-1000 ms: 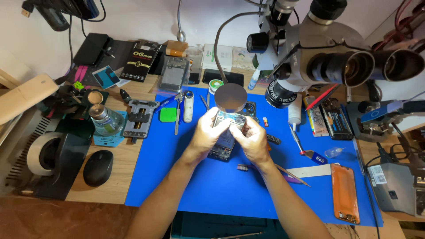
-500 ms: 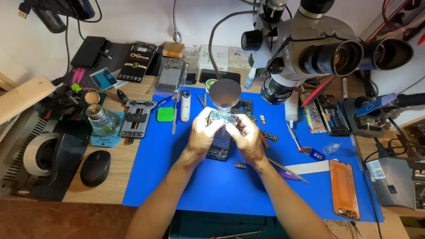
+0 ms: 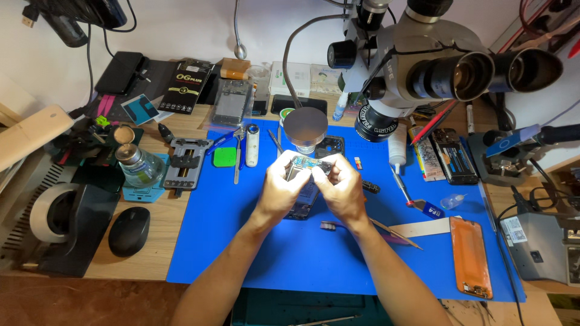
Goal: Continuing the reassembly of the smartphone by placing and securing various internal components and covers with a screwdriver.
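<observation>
Blue mat (image 3: 272,253) is spread over the wooden surface (image 3: 181,229), w/ both forearms laid across it from the near edge. An opened phone (image 3: 305,184), dark, back cover off, is held up just above the mat's centre, between the two hands. Its upper end, w/ a greenish-blue board & metal parts exposed, is seen between the thumbs; the lower end is seen sticking out below the left hand (image 3: 283,192), dark & glossy. Fine detail on the board cannot be made out under the strong light.

Left-hand fingers (image 3: 284,172) are curled & pressed around the phone's left side, thumb laid on top. Right hand (image 3: 341,190) is closed on the phone's right edge, fingertips bunched together at the top corner; whether sth small is pinched there cannot be told.

Just right of the right wrist, a small dark brush (image 3: 329,226) & a pale flat pry tool (image 3: 417,229) are laid on the mat. An orange phone panel (image 3: 470,256) is seen near the mat's right edge. Left, off the mat: a black mouse (image 3: 128,230) & a tape dispenser (image 3: 60,223). Further back, a grey clamp jig (image 3: 184,163), a green square pad (image 3: 223,157) & a glass bottle (image 3: 136,164). Farthest: a round grey disc (image 3: 305,125) on a gooseneck & a microscope (image 3: 435,66), overhanging the mat's far edge.
</observation>
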